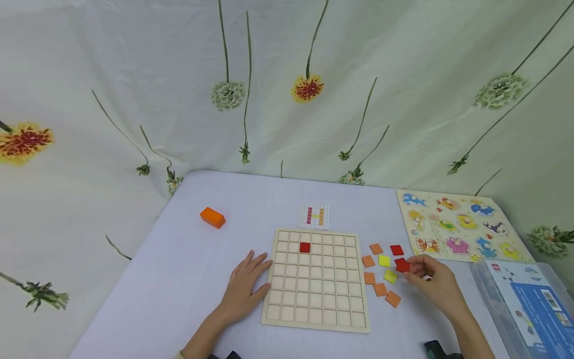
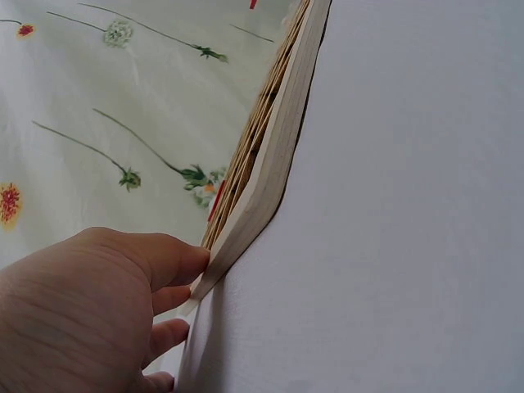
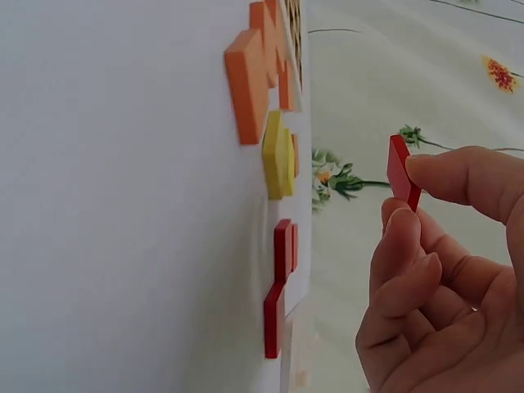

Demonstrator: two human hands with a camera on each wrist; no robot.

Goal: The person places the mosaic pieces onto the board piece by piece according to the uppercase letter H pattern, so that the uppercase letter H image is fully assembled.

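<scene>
My right hand point(image 1: 428, 279) pinches a red square tile point(image 3: 399, 173) between thumb and fingers, and the right wrist view shows it raised off the white table. Below it lie other red tiles point(image 1: 396, 250), two yellow tiles point(image 1: 384, 261) and several orange tiles point(image 1: 380, 289), loose to the right of the wooden grid board point(image 1: 320, 330). One red tile point(image 1: 305, 247) sits in a cell of the board's second row from the far edge. On the board's left edge rests my left hand point(image 1: 244, 289), fingers extended, its thumb touching the rim in the left wrist view.
A small pattern card point(image 1: 313, 216) lies just beyond the board. An orange block point(image 1: 213, 218) is at the far left. To the right are a sea-animal puzzle board point(image 1: 435, 229) and a clear plastic case point(image 1: 489, 289) with a blue and white label. Flowered cloth point(image 1: 269, 114) hangs behind the table.
</scene>
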